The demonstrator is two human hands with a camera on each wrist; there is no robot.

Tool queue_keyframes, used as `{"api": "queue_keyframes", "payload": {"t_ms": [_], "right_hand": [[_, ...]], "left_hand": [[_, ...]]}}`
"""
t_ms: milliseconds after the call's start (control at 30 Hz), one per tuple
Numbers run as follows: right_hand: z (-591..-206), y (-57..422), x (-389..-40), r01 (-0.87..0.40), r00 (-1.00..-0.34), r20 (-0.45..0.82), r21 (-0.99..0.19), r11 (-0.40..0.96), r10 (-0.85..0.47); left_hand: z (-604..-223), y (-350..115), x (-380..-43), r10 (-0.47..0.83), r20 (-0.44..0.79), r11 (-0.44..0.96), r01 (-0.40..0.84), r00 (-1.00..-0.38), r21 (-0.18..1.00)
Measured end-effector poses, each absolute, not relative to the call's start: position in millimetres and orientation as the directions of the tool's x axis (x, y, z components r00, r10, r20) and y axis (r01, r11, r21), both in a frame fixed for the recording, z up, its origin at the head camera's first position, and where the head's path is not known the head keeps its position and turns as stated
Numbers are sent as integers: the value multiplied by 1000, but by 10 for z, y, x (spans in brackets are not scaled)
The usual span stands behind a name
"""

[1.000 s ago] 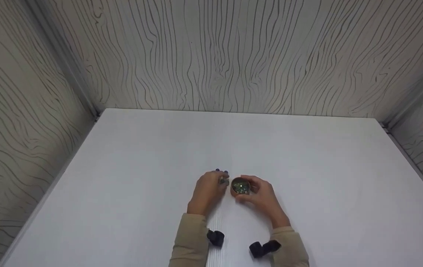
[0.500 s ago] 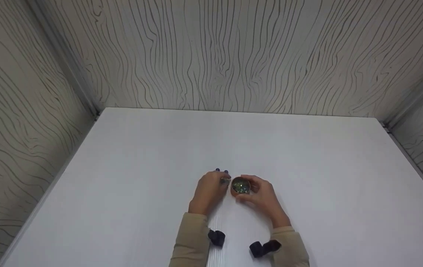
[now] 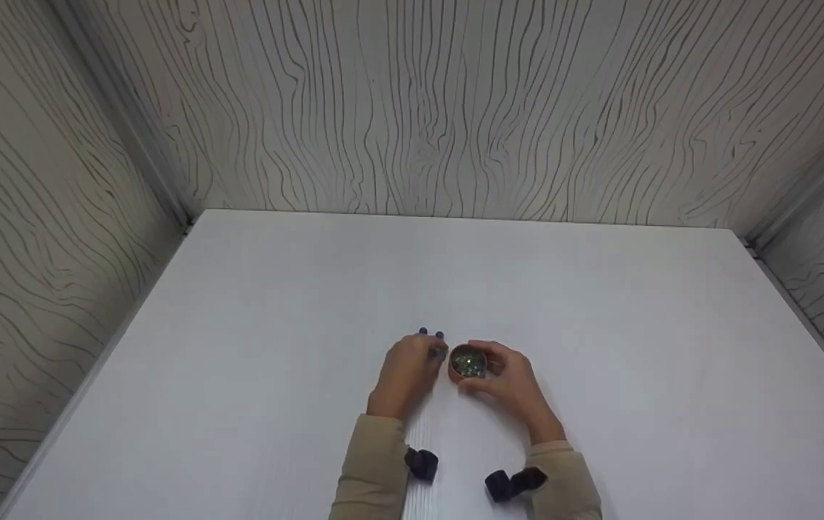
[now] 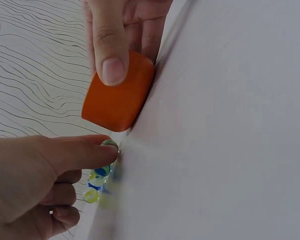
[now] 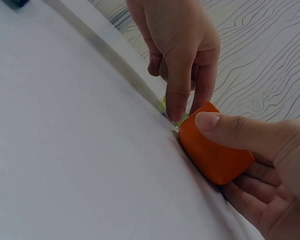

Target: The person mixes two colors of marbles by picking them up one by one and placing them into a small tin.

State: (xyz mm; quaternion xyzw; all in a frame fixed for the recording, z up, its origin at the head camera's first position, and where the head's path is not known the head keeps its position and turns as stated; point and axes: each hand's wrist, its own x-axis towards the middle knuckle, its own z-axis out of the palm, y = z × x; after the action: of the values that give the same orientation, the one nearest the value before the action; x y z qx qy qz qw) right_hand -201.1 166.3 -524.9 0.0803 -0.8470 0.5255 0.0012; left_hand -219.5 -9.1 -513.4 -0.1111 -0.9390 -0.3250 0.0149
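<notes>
A small orange cup (image 5: 215,150) stands on the white table, its inside (image 3: 469,361) showing shiny greenish glass marbles in the head view. My right hand (image 3: 513,379) holds it from the right, thumb on the near side and fingers around the far side. Just left of the cup, my left hand (image 4: 35,175) pinches a clear greenish marble (image 4: 110,144) between thumb and index finger at the tabletop. Several marbles lie beside those fingers, among them a blue one (image 4: 102,171) and a yellow one (image 4: 91,195). The left hand partly hides them in the head view.
The white table (image 3: 274,303) spreads around both hands. Wood-grain panels (image 3: 426,108) rise at its back and sides. A black wrist camera (image 3: 422,464) sits on the left sleeve, and another black camera (image 3: 502,486) on the right one.
The left thumb and index finger have drawn together on the marble, with the hand shifting very slightly. The right hand and the cup have stayed in place.
</notes>
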Motion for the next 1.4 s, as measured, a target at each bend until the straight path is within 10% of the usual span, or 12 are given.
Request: {"api": "queue_keyframes", "payload": {"t_ms": [1400], "right_hand": [[-5247, 1663, -2022, -109, -989, 56, -896, 430, -135]], "left_hand": [[-4950, -146, -2156, 266, 155, 767, 306, -952, 565]]}}
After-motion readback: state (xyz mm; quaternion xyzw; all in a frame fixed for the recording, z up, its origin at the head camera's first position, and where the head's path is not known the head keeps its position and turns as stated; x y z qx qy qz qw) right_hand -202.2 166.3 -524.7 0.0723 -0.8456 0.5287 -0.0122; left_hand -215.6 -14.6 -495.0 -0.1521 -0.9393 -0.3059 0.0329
